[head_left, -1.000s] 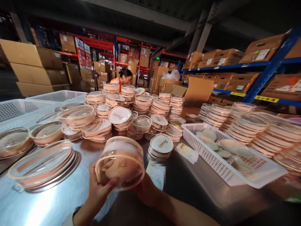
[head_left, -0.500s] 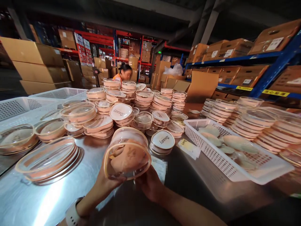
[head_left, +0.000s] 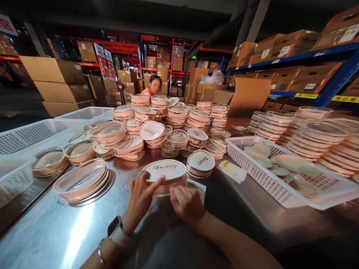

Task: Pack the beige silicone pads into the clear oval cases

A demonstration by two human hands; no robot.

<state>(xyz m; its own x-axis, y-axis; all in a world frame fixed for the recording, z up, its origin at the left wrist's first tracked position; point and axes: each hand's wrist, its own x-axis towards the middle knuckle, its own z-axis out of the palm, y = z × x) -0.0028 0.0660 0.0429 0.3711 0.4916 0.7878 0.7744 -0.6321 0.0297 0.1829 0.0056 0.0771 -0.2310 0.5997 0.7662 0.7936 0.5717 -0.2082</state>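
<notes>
A round clear container (head_left: 165, 175) with a white labelled top rests on the steel table (head_left: 70, 231) straight ahead of me. My left hand (head_left: 140, 200) lies on its near left edge, fingers spread over the top. My right hand (head_left: 186, 203) presses against its near right side. A watch sits on my left wrist. A paper slip (head_left: 199, 186) lies partly under the container on the right.
Stacks of the same round containers (head_left: 157, 130) crowd the table's middle and right side. A white basket (head_left: 283, 175) with pale pads stands at right, more white baskets (head_left: 30, 134) at left. A person in orange (head_left: 153, 87) works behind the stacks. Shelves of cardboard boxes surround.
The container was held up and tilted with its open side toward me; now it sits on the table label side up, both hands on it.
</notes>
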